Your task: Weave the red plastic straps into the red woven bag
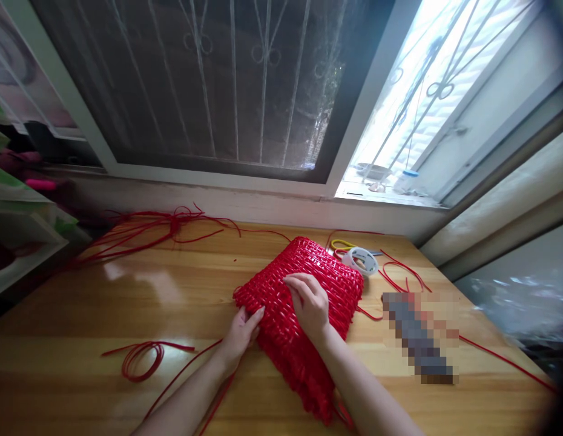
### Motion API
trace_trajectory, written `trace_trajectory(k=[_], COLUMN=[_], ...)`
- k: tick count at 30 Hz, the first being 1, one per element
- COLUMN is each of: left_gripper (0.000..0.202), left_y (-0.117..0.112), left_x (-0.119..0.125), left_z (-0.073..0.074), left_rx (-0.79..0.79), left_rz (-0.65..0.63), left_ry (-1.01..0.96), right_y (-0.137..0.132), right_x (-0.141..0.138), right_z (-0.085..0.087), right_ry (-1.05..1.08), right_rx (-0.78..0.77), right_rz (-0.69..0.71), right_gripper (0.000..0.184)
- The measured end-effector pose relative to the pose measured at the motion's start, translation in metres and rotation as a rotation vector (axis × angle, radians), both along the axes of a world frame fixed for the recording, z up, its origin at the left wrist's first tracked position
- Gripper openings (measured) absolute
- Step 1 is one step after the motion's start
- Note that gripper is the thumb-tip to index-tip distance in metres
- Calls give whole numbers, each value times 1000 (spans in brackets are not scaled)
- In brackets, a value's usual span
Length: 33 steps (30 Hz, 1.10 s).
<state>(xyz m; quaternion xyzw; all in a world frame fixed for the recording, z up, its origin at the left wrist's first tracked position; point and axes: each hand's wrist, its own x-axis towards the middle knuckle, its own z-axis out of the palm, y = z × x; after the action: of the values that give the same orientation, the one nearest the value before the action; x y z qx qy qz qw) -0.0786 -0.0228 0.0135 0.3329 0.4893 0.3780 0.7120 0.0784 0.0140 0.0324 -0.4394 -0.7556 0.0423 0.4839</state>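
Note:
A bulky red piece woven from shiny cord (pixel 327 266) lies tilted on the wooden table, its ragged edge towards me. My left hand (pixel 243 333) grips its left edge, thumb on top and fingers partly hidden underneath. Over the middle of the weave is my right hand (pixel 311 303), with fingertips pinched together. Whether a strand is between those fingertips I cannot make out. Loose red cord (pixel 186 370) runs beside my left forearm, and more ends hang near the lower edge of the weave.
On the wooden table (pixel 195 278), a coiled red cord (pixel 143 361) lies left, a cord bundle (pixel 172 225) at the back. A tape roll (pixel 373 261) and yellow-handled scissors (pixel 341 244) sit behind the weave. A blurred-out object (pixel 418 336) lies right. The barred window (pixel 245 175) stands behind.

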Motion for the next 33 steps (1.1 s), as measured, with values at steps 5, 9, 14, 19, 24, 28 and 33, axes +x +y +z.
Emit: trace_trajectory(k=[5,9,14,19,24,28,33], left_gripper=[44,48,41,37,35,31,31], left_y=[-2,-2,-1,0,1,2,2], left_x=[0,1,-1,-4,-8,-10,-10], left_z=[1,0,-6,-14,-20,-22,-21], left_rx=[58,51,61,77,100,104,125], left_rz=[105,120,94,47,17,-6,-16], left_ry=[-37,-97,-107,-140,-174,-199,-196], right_y=[-11,-14,-16,-13,-6,-6,-10], right_x=[-11,-15,-13,-11,-9,-9,-12], right_z=[7,10,8,3,-2,-2,-3], right_ry=[214,233,277,329,396,426,408], right_rx=[-156,-193,-144,-231,-401,-424,-310], right_rz=[115,156,147,130,83,125,168], right_gripper=[19,16,17,14,10,12,18])
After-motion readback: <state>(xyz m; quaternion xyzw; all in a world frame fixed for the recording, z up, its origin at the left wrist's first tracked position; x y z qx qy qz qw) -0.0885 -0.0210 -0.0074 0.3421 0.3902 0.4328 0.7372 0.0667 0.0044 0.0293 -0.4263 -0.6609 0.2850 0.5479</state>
